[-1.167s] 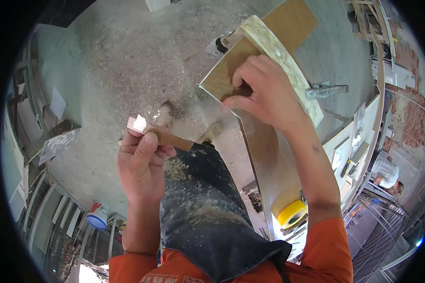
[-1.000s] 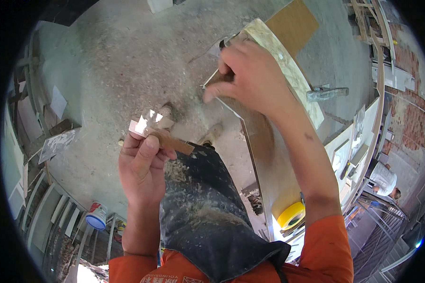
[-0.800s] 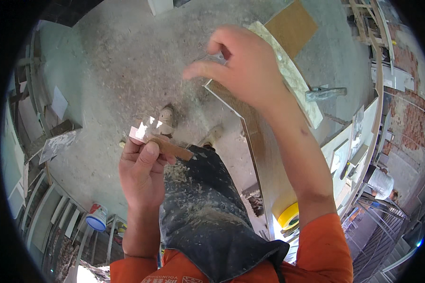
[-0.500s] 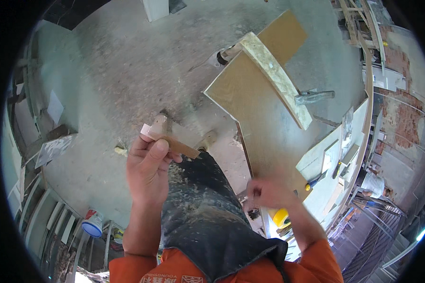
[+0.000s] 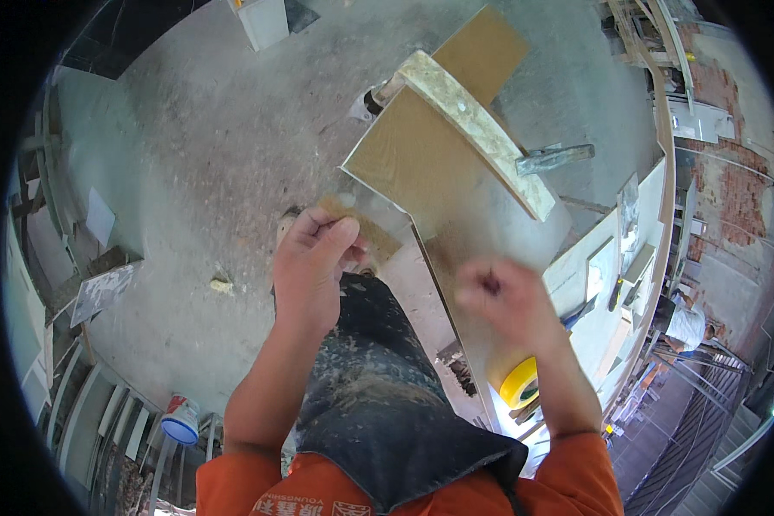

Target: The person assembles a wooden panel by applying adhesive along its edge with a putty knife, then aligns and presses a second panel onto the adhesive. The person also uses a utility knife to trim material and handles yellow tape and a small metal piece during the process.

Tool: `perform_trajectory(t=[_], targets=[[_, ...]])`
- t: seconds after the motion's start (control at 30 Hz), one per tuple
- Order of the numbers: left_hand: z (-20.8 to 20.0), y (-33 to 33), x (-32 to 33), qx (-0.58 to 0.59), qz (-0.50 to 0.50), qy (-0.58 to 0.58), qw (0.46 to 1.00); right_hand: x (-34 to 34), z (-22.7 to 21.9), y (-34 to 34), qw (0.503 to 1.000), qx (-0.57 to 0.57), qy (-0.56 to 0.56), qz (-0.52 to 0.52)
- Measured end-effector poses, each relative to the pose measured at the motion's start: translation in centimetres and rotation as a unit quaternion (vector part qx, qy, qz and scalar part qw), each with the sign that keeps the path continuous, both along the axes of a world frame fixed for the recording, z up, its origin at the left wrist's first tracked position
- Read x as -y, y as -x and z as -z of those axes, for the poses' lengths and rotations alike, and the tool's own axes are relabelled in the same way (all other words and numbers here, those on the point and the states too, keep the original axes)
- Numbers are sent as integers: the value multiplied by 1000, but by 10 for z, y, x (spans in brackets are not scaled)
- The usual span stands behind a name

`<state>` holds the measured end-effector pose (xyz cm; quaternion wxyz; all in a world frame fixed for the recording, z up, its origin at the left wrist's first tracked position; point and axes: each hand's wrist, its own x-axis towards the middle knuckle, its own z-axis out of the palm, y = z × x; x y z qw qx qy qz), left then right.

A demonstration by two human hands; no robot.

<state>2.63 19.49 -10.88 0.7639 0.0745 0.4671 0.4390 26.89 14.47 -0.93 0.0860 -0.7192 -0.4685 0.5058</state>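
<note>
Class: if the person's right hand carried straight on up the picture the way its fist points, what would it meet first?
Probably the tan wooden board lying just beyond the blurred right hand, though depth is unclear.

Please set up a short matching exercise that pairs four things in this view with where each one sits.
Things:
1. small brown strip
2. yellow tape roll
3. white bucket with blue rim
4. grey trowel

Places:
a. on the floor at lower left
b. on the panel's pale thick edge
c. in the left hand
d. below the blurred right hand

Pairs: 1-c, 2-d, 3-a, 4-b
</note>
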Motion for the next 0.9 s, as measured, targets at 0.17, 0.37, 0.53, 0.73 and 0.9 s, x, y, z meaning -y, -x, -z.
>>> perform_trajectory(t=[0.17, 0.37, 0.53, 0.73, 0.9], targets=[[16, -12, -5, 18, 7, -15, 1000, -83, 38, 23, 990, -32, -123, -61], [19, -23, -4, 27, -32, -11, 999, -117, 49, 32, 987, -65, -78, -125], [21, -25, -9, 7, -27, -16, 999, -123, 50, 34, 981, -31, -121, -148], [24, -28, -10, -10, -39, -14, 999, -123, 56, 35, 973, -13, -163, -164], [25, -29, -10, -20, -45, -8, 999, -122, 59, 36, 969, 7, -176, -174]])
